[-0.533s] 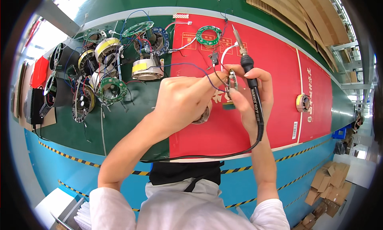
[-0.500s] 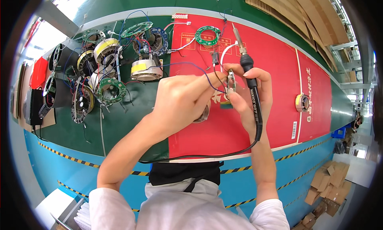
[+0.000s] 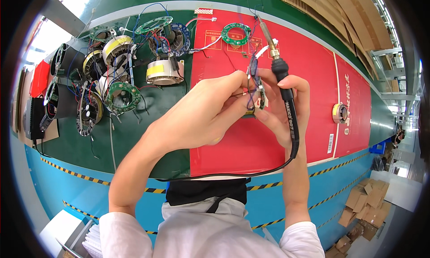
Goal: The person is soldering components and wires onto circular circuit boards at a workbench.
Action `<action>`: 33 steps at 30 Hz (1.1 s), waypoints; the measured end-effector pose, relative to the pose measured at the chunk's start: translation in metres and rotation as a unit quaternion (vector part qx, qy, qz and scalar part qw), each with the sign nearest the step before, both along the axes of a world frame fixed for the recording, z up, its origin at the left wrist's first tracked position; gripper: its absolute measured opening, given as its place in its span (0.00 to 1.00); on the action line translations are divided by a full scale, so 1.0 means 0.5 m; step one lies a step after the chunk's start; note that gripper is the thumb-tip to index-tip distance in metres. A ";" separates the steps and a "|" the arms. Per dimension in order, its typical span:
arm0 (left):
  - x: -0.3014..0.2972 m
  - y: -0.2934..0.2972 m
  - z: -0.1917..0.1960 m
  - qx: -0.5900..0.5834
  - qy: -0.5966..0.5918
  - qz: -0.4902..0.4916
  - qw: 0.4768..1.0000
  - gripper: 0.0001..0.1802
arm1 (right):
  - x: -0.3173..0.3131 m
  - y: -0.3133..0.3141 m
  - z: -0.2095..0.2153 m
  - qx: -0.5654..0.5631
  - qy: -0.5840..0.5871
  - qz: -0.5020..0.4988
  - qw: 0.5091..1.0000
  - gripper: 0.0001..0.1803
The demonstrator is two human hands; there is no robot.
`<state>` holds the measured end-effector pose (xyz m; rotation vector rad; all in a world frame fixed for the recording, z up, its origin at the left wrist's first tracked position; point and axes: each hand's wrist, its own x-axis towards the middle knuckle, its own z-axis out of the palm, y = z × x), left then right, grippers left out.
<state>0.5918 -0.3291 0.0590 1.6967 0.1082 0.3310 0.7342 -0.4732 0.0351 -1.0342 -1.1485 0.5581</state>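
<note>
Small circuit board point(image 3: 259, 89): edge-on, raised above the red mat point(image 3: 313, 70), pinched at centre frame between both hands; thin wires trail from it.
Left hand point(image 3: 201, 117): fingers closed on the board from its 9 o'clock side.
Right hand point(image 3: 284, 108): at the board's 3 o'clock, clenched around the black handle of a soldering iron point(image 3: 280, 74), fingertips also touching the board; the metal tip points to 11 o'clock, the black cord point(image 3: 233, 170) loops down to 6 o'clock.
Green ring board point(image 3: 236, 34): on the mat at 12 o'clock.
Motor stators and ring boards with loose wiring point(image 3: 121, 74): clustered on the green surface at 9 to 10 o'clock.
Small tape roll point(image 3: 340, 113): on the mat at 3 o'clock.
</note>
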 end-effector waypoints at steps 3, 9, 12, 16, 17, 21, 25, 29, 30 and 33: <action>0.000 -0.001 0.007 0.189 0.036 0.013 0.981 0.13 | -0.001 -0.006 0.017 -0.062 0.109 -0.008 0.992 0.27; 0.009 -0.021 -0.022 0.397 -0.078 0.134 0.905 0.20 | -0.012 -0.011 0.040 -0.173 0.098 -0.102 0.975 0.23; 0.007 -0.025 -0.026 0.431 -0.069 0.145 0.888 0.21 | -0.010 -0.008 0.043 -0.187 0.168 -0.091 0.964 0.22; 0.009 -0.027 -0.040 0.485 -0.082 0.163 0.855 0.19 | -0.009 -0.007 0.040 -0.210 0.177 -0.099 0.956 0.21; 0.010 -0.028 -0.040 0.492 -0.083 0.165 0.851 0.19 | -0.010 -0.007 0.040 -0.211 0.177 -0.102 0.956 0.21; 0.006 -0.024 -0.036 0.475 -0.071 0.154 0.863 0.19 | -0.016 -0.004 0.034 -0.195 0.141 -0.105 0.965 0.22; 0.008 -0.025 -0.039 0.440 -0.090 0.159 0.879 0.19 | -0.018 -0.002 0.033 -0.197 0.112 -0.090 0.970 0.22; 0.014 -0.029 -0.041 0.407 -0.102 0.161 0.893 0.19 | -0.022 -0.006 0.038 -0.186 0.115 -0.099 0.971 0.21; 0.016 -0.028 -0.042 0.407 -0.102 0.161 0.893 0.19 | -0.021 -0.008 0.039 -0.187 0.108 -0.102 0.971 0.21; 0.014 -0.019 -0.044 0.433 -0.104 0.155 0.882 0.18 | -0.022 -0.005 0.039 -0.201 0.104 -0.102 0.969 0.21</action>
